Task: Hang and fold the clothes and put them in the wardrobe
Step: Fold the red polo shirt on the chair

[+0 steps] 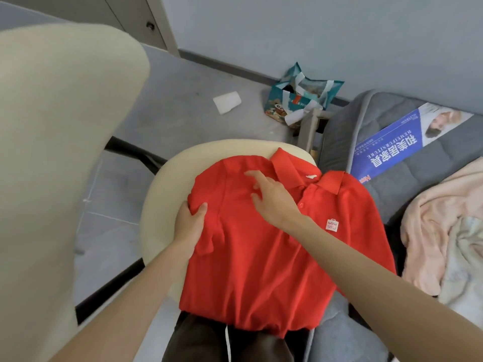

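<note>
A red polo shirt (261,257) lies front-up on a cream chair seat (159,194), its white chest patch (332,225) reading MINISO. The left grip (189,223) pinches the shirt's folded sleeve edge; the right grip (271,199) rests on the shoulder, fingers spread. A blue banner (392,150) nearby reads HEMEIFURNITURE, upside down

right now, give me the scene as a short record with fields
shirt: red polo, front up, spread on the cream seat
left hand: grips the shirt's folded side edge
right hand: open, fingers spread at the shirt's shoulder, beside the collar
floor: bag by the wall
right side: pink blanket on the grey mattress
</note>
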Demonstrator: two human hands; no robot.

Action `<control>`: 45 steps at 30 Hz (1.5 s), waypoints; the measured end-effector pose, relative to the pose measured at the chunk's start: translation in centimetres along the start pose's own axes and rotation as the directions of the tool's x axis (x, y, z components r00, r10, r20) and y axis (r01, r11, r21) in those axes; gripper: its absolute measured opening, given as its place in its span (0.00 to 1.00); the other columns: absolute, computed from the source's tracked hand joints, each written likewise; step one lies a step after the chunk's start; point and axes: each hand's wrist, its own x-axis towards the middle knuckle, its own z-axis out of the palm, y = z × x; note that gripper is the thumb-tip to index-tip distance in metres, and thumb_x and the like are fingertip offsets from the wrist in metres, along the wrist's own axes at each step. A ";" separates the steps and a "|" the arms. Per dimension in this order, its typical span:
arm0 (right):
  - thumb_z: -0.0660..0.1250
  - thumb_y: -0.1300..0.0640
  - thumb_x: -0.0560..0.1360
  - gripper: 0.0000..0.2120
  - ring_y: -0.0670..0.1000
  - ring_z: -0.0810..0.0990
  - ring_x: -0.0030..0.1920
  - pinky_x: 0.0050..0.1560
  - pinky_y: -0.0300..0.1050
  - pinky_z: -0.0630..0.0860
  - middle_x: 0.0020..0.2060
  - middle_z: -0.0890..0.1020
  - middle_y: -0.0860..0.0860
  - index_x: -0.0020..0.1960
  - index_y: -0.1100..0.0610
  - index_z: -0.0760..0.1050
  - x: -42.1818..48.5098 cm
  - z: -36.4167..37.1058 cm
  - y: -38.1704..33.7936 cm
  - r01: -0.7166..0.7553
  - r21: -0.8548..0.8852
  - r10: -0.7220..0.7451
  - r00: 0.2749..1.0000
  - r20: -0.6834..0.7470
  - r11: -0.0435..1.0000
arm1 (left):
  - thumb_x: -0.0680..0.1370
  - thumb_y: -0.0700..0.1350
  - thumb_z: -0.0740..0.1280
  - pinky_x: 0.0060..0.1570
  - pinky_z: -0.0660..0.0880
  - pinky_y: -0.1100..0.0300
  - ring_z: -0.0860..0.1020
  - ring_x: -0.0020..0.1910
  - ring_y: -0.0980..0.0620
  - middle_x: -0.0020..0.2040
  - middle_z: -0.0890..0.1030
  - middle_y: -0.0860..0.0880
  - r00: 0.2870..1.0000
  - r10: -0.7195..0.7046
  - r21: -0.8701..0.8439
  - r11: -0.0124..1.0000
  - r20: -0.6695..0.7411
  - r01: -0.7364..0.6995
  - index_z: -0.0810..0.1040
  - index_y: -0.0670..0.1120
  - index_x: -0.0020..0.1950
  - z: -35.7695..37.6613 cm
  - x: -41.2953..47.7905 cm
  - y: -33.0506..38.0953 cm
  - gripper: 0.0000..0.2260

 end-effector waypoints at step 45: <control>0.58 0.75 0.71 0.17 0.48 0.76 0.38 0.43 0.37 0.73 0.36 0.79 0.52 0.36 0.56 0.76 2.0 -2.0 -2.5 -0.141 0.272 0.115 0.987 0.109 0.952 | 0.72 0.47 0.72 0.50 0.74 0.54 0.75 0.48 0.52 0.46 0.77 0.52 0.634 0.663 0.389 0.503 0.398 -0.772 0.83 0.49 0.51 -3.6 -4.6 -2.0 0.09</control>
